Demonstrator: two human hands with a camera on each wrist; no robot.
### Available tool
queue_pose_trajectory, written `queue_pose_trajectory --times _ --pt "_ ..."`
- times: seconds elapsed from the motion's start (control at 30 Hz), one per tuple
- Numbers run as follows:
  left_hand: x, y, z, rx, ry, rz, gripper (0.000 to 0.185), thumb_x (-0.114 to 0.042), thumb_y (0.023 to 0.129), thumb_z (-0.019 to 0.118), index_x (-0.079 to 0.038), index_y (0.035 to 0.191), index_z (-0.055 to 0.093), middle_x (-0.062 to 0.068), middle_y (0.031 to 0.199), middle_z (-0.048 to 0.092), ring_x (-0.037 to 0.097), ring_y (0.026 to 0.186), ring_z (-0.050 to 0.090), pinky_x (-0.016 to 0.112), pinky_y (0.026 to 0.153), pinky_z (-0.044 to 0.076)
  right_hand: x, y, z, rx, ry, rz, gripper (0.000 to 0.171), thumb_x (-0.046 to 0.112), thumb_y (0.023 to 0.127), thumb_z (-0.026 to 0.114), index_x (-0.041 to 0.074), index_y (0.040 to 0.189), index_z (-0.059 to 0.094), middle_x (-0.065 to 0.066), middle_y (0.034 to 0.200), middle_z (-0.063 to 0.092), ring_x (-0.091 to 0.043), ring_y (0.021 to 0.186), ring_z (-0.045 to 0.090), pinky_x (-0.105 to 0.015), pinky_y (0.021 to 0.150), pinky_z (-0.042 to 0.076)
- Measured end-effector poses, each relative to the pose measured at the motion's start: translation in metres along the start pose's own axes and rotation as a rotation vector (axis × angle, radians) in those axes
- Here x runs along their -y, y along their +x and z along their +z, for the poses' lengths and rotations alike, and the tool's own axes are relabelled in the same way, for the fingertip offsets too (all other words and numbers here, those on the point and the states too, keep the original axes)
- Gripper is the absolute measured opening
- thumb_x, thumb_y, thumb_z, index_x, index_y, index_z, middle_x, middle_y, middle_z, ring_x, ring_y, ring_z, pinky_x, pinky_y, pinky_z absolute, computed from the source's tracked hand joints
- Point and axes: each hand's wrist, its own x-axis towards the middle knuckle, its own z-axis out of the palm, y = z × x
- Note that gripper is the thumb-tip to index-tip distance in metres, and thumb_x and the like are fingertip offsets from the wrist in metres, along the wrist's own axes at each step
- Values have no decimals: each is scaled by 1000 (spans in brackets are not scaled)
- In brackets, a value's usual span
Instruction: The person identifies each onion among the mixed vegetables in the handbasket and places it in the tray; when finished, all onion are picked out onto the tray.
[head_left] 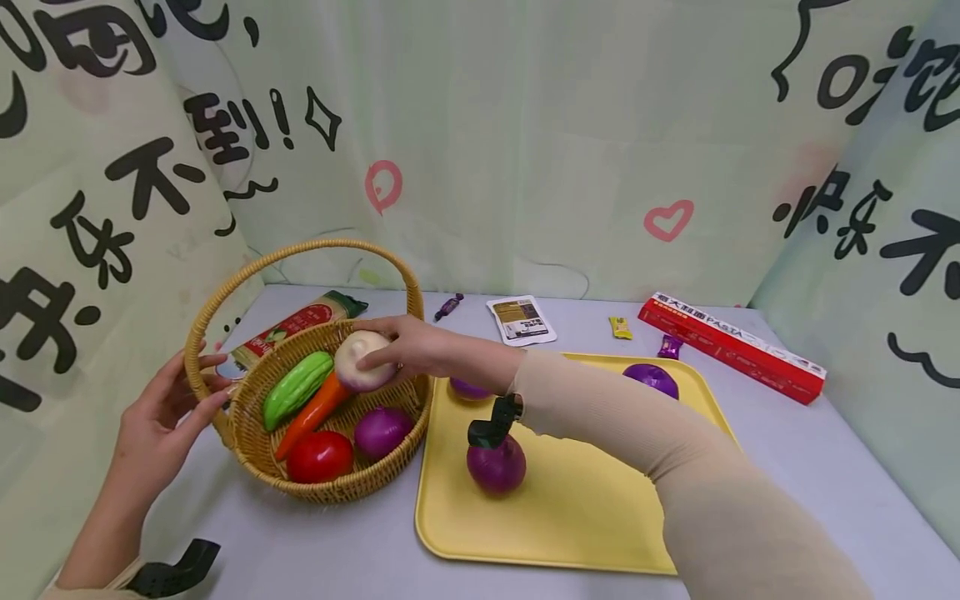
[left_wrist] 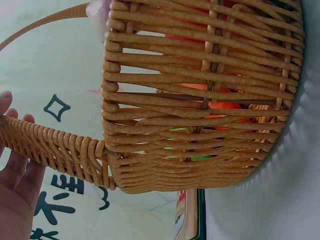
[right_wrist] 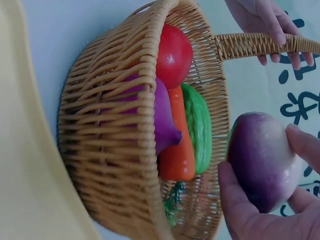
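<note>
My left hand [head_left: 159, 412] holds the wicker basket's handle [left_wrist: 55, 145] low on its left side, thumb in front and fingers behind. The basket [head_left: 330, 493] rests on the table. Over its opening, my right hand [head_left: 420, 346] grips a white-and-purple turnip [right_wrist: 265, 162] between thumb and fingers. Inside the basket lie a green ridged gourd [head_left: 298, 390], an orange carrot [head_left: 315, 417], a red tomato [head_left: 320, 457] and a purple onion [head_left: 383, 432]. Some green leafy bits [right_wrist: 172, 205] also show there in the right wrist view.
Right of the basket, a yellow tray [head_left: 570, 525] bears purple onions [head_left: 497, 468], partly behind my right arm. Farther back are a red-and-green packet [head_left: 300, 327], a white-and-gold pouch [head_left: 522, 320], small wrapped candies [head_left: 620, 327] and a long red pasta box [head_left: 731, 346]. Printed curtains surround the table.
</note>
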Motion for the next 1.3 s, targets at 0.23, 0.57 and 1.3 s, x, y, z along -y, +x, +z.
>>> queue_pose_trajectory --times 0.23,0.57,1.3 --pt "-2 0 0 1 0 5 66 7 85 62 -13 143 39 -28 118 54 -12 98 57 0 80 44 -7 -19 -13 -34 -214 -196 61 16 86 68 28 141 44 -6 138 46 -17 103 52 -22 75 52" --pt "-1 -1 2 5 0 -9 67 6 85 62 -15 144 38 -27 119 54 -13 98 56 1 77 45 -20 -52 -29 -71 -428 -445 63 19 84 70 23 142 43 -2 134 55 -14 112 54 -28 95 46" --pt "-1 -1 1 9 -1 1 68 8 84 61 -14 144 37 -28 120 53 -13 99 56 0 76 45 -41 -122 -65 -200 -377 -409 65 16 77 77 29 135 51 5 138 49 -17 125 45 -36 94 50"
